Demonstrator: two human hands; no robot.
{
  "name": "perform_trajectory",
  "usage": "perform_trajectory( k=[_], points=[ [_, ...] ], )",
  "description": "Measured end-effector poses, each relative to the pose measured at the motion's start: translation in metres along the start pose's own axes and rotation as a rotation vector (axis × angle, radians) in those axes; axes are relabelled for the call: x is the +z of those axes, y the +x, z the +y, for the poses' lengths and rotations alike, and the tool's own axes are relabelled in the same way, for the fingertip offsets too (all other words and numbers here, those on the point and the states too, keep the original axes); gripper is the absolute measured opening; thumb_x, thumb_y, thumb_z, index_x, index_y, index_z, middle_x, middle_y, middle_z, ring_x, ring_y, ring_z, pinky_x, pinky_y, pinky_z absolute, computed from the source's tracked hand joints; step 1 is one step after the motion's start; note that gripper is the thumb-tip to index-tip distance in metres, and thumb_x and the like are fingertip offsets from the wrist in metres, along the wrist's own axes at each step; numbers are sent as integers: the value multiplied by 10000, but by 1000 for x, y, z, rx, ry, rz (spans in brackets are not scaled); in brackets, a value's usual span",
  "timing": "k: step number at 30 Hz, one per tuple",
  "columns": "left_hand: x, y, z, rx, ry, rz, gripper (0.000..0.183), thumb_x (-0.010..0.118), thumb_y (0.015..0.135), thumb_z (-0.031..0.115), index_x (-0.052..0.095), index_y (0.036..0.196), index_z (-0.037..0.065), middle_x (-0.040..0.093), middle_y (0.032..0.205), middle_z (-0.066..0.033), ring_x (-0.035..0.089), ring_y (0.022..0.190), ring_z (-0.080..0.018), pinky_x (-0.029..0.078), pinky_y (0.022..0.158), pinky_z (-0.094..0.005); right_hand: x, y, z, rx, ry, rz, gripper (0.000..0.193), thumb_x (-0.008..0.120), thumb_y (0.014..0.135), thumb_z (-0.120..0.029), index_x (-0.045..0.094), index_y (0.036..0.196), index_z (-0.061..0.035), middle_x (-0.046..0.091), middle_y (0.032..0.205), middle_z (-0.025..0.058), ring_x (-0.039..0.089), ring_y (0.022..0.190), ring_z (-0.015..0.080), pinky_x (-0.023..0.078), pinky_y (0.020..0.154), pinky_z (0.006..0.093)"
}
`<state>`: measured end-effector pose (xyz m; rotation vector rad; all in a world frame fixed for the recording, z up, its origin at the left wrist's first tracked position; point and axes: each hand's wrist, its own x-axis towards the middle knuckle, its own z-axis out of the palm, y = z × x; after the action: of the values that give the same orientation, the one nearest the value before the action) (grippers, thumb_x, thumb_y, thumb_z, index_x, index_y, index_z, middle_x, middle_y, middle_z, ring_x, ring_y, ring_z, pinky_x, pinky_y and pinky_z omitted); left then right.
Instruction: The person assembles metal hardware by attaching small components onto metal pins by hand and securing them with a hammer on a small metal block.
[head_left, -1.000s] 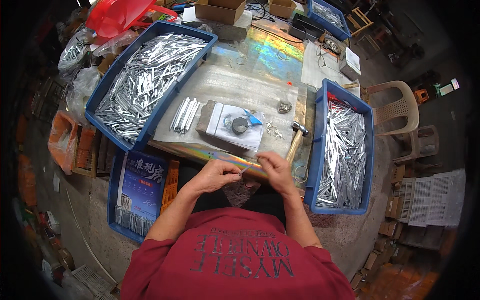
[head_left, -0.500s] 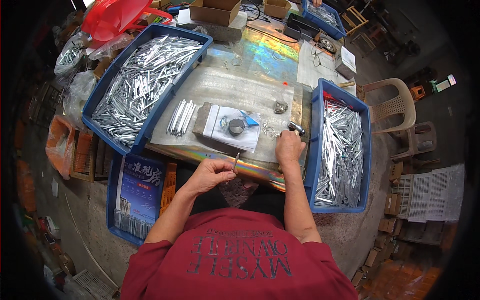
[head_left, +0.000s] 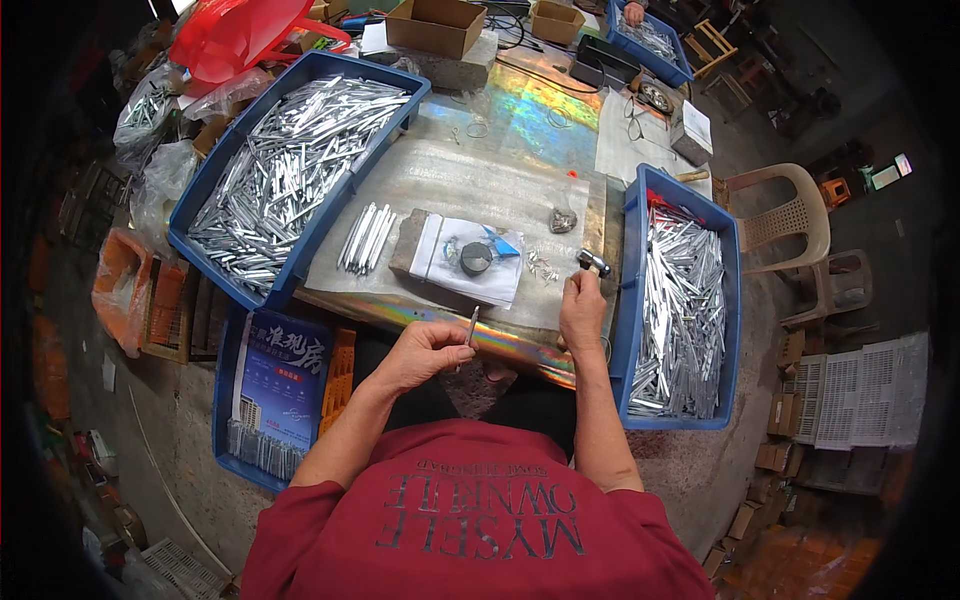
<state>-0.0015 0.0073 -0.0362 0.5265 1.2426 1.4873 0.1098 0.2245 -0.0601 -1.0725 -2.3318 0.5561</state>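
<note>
My left hand (head_left: pixel 428 354) pinches a slim metal rod (head_left: pixel 472 324) between thumb and fingers, just off the table's near edge. My right hand (head_left: pixel 582 312) is closed around the handle of a small hammer (head_left: pixel 594 262), its metal head showing beyond the fingers. Between and beyond my hands lies a block topped with a white sheet (head_left: pixel 438 262), bearing a dark round metal piece (head_left: pixel 476 257) and a blue scrap. Small metal bits (head_left: pixel 542 267) are scattered to its right. To its left, several silver strips (head_left: pixel 366 238) lie side by side.
Blue bins of silver strips flank the work table: a left bin (head_left: pixel 290 283) and a right bin (head_left: pixel 628 300). A small wrapped lump (head_left: pixel 562 219) lies behind the bits. Cardboard box (head_left: pixel 434 27) stands at the back; a plastic chair (head_left: pixel 800 215) is at right. Another person's hand (head_left: pixel 633 13) shows at the far bin.
My right hand has shifted slightly and now grips the hammer more upright, its head turned away from me. The left hand keeps the rod nearly in place.
</note>
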Motion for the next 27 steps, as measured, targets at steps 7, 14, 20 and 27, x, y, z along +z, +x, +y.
perform_trajectory(
  k=[7,14,20,27],
  points=[
    [5,3,5,30,-8,38,148,609,736,133,591,820,13,567,667,-9,489,550,-37,369,461,-151,-13,-3,0,185,648,-162,115,531,761,-80,519,834,8,546,673,37,495,584,103,389,520,238],
    [6,5,6,28,-34,90,123,593,750,126,590,796,13,562,655,-10,497,536,-42,370,433,-146,-26,-25,-49,401,1183,-408,119,547,785,-112,521,803,3,542,692,47,479,592,88,390,555,190],
    [15,10,15,89,-114,66,126,584,762,129,577,783,4,547,645,-12,502,536,-41,384,419,-137,-23,-50,-82,305,1125,-526,141,520,811,-130,530,819,10,524,703,9,446,634,50,370,585,183],
    [12,10,7,89,-132,91,110,573,773,129,558,757,22,538,628,3,492,505,-27,378,410,-130,-13,-64,-88,203,909,-427,131,516,805,-99,534,773,27,525,690,35,459,640,66,388,570,205]
  ],
)
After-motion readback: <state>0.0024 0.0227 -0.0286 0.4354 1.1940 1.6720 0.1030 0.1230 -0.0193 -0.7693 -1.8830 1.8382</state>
